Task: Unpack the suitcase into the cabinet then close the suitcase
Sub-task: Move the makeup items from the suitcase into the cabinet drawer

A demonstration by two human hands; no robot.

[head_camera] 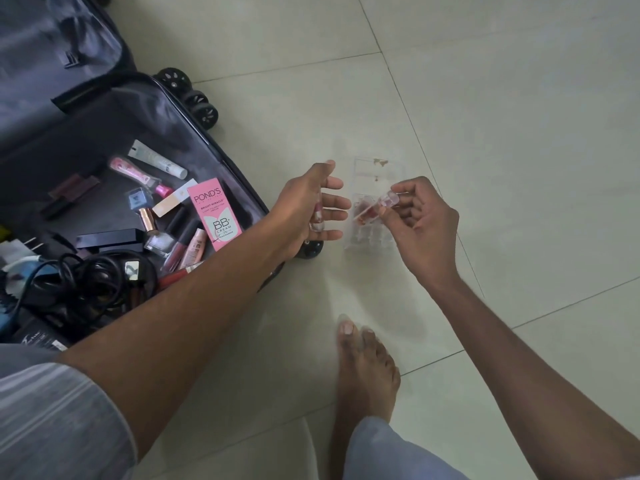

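A dark suitcase (221, 150) lies open on the floor at the left, lined in grey. Inside are several cosmetics: a pink Pond's BB cream box (214, 213), tubes, lip glosses, nail polish bottles, a black box (109, 239) and tangled black cables (90, 282). A clear plastic organiser (377, 171) stands on the tiles just right of the suitcase. My left hand (311, 209) hovers beside it, a small pinkish tube (317, 216) held against the palm, fingers spread. My right hand (422, 223) pinches a small clear-capped item (389, 199) over the organiser.
Pale floor tiles (485, 98) stretch to the right and back. My bare foot (363, 368) rests on the floor below the organiser. Suitcase wheels (197, 98) stick out at the upper edge and one (310, 249) under my left hand. No cabinet is in view.
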